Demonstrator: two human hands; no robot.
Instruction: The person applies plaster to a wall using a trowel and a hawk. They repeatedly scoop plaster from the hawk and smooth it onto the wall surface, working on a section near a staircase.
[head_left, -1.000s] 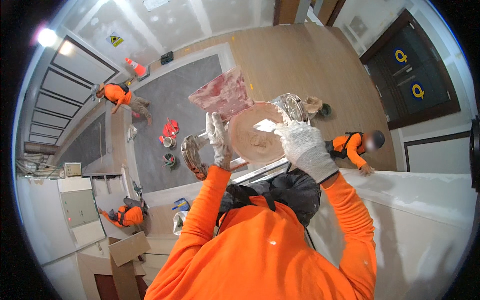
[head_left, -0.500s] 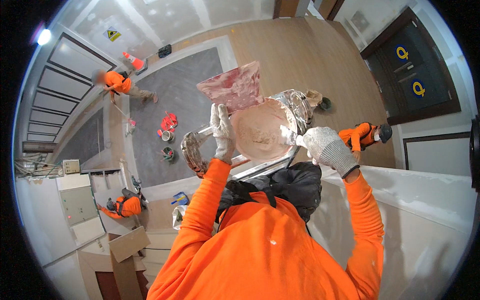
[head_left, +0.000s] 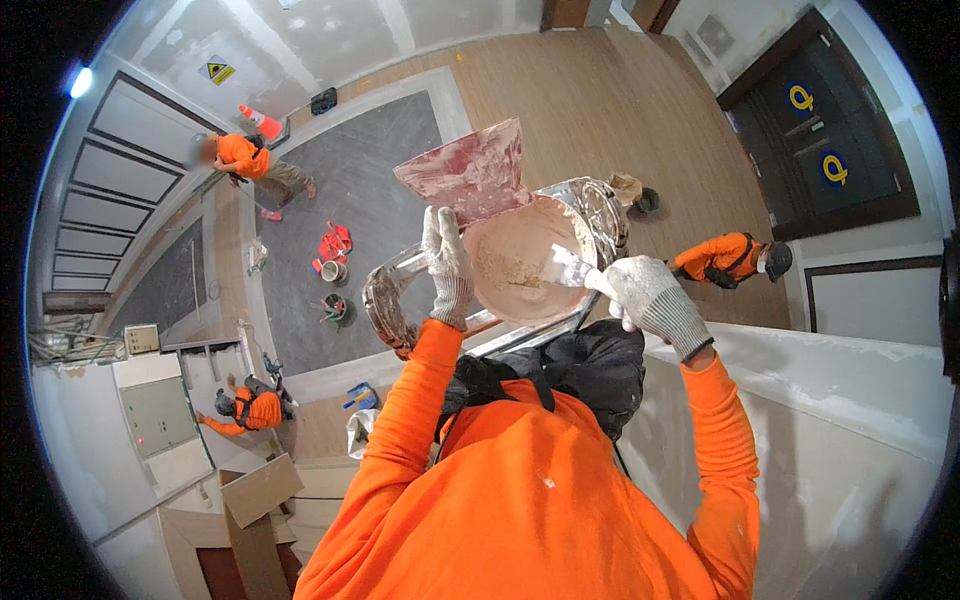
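My left hand (head_left: pixel 447 262), in a grey-white work glove, grips the lower edge of a red plaster hawk (head_left: pixel 462 170) smeared with pale compound. The hawk tilts over the left rim of a round bucket (head_left: pixel 483 285) coated inside with pinkish joint compound (head_left: pixel 515 262). My right hand (head_left: pixel 645 290), gloved the same way, is closed around the pale handle of a putty knife (head_left: pixel 568 268). The knife's broad blade is inside the bucket, over the compound. The fingers of my right hand are partly hidden behind the glove's back.
The bucket rests on a smeared metal stand or ladder top (head_left: pixel 392 305). Below left lie a red tool (head_left: pixel 335 242), small pails (head_left: pixel 333 271) and a dustpan (head_left: pixel 361 396). Co-workers in orange are at upper left (head_left: pixel 245 155), lower left (head_left: pixel 258 408) and right (head_left: pixel 730 258). A white wall ledge (head_left: pixel 830 375) runs at right.
The putty knife has moved left, further over the bucket's middle, with my right hand following slightly. My left hand and the hawk stay nearly still. The upper-left co-worker has changed posture.
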